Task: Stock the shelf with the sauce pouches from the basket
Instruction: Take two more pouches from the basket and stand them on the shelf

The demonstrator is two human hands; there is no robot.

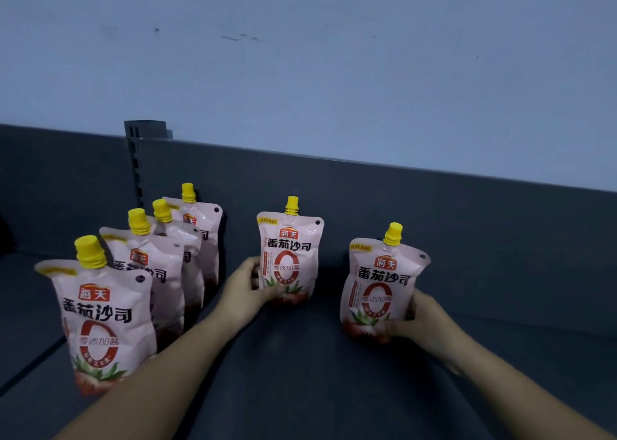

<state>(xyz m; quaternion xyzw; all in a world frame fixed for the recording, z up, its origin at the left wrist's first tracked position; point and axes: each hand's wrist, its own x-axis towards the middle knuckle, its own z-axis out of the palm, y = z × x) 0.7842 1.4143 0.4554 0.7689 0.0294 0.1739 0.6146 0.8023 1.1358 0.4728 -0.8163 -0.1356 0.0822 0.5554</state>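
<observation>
Our left hand [248,286] grasps the middle pouch [289,252]; right hand [414,319] grasps the three-o'clock pouch [384,282]; releasing carelessly may topple either.

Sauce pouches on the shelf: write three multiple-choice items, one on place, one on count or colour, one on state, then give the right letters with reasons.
1. Where does the row of four pouches stand?
A. At the shelf's left
B. At the shelf's right
C. On the wall

2. What colour are the caps?
A. Green
B. Yellow
C. Black

3. How does the pouch in the right hand stand?
A. Flat on its face
B. Upside down
C. Upright, cap on top

Answers:
1. A: the four stand one behind another left of the left hand, on the dark shelf.
2. B: every cap in view is yellow.
3. C: its cap points up while the right hand grips its lower part; the left hand likewise grips the middle pouch.
</observation>
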